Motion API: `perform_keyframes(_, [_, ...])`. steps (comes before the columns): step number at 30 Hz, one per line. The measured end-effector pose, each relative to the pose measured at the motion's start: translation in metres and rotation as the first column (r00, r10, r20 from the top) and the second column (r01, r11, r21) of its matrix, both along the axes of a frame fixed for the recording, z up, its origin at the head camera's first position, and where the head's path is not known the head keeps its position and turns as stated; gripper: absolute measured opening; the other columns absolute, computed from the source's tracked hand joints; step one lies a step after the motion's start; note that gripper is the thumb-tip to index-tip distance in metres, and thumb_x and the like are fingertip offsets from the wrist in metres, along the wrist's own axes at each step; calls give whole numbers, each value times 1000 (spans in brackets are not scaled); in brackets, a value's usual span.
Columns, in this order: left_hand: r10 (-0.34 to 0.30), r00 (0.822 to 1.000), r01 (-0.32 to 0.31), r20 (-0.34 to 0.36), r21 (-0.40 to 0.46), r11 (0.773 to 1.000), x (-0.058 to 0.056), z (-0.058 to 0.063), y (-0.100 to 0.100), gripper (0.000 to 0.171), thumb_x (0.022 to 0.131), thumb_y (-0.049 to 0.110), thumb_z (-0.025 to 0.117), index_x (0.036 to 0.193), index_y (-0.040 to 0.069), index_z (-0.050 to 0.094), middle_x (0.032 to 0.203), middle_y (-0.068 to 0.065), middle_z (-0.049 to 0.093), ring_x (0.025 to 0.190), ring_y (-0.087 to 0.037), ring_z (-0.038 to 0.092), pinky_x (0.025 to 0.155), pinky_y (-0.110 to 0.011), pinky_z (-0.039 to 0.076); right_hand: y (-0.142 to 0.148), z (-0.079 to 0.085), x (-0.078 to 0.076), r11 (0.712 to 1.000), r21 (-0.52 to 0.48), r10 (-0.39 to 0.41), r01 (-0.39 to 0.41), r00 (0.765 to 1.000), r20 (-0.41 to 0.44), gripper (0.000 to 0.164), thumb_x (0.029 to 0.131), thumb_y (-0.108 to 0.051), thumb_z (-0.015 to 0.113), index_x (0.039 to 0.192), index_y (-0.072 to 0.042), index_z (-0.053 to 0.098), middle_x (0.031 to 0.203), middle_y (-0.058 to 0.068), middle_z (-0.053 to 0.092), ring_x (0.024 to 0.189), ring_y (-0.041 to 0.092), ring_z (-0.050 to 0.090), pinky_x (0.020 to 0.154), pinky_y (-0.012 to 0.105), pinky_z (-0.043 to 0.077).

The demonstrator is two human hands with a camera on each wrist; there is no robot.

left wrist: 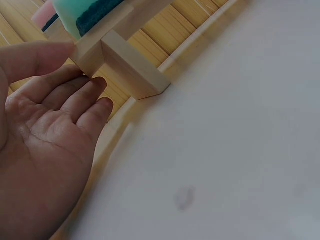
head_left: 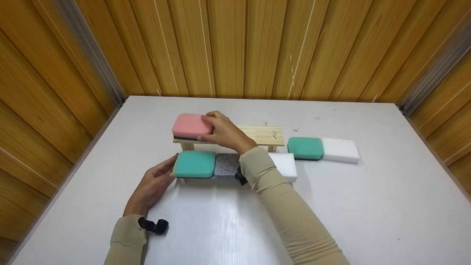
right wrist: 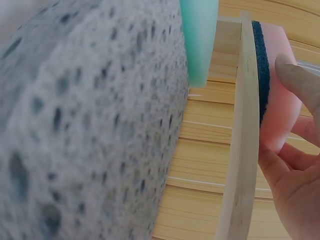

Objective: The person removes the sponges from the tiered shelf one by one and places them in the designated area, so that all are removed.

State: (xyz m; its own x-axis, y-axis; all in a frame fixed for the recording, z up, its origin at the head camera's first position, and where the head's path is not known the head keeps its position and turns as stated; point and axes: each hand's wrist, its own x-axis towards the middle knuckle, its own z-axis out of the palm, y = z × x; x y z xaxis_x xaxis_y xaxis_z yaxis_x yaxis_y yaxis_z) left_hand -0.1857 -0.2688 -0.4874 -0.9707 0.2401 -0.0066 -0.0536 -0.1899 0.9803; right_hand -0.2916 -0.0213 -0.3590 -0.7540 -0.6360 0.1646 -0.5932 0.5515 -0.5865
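Observation:
A two-step wooden stand (head_left: pixel 259 135) carries sponges on both levels. My right hand (head_left: pixel 230 132) grips the right end of a pink sponge (head_left: pixel 189 126), thumb and fingers on opposite sides. This sponge has a dark scouring layer underneath, against the left part of the back board (right wrist: pixel 245 130). My left hand (head_left: pixel 152 184) is at the left end of the front step, its fingers (left wrist: pixel 90 97) extended and the thumb near the board's end. On that front step lie a green sponge (head_left: pixel 195 163), a speckled grey block (head_left: pixel 225 165) and a white block (head_left: pixel 285 166), partly covered by my right sleeve.
Right of the stand, another green sponge (head_left: pixel 305 148) and a white block (head_left: pixel 340 150) lie side by side on the white table (head_left: pixel 368 213). Wood-patterned panels (head_left: pixel 228 48) enclose the back and sides. A stand leg (left wrist: pixel 132 67) meets the tabletop beside my left hand.

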Motion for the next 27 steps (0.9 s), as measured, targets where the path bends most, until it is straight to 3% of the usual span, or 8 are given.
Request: perform_keyframes(27, [-10, 1000, 10, -18, -5, 1000, 1, 2, 1, 64, 94, 3, 56, 150, 1, 27, 161, -8, 21, 150, -21, 13, 111, -16, 33, 4, 3, 3, 1000, -17, 3, -4, 999, -34, 60, 89, -27, 70, 138, 0, 49, 138, 19, 49, 126, 29, 49, 108, 37, 42])
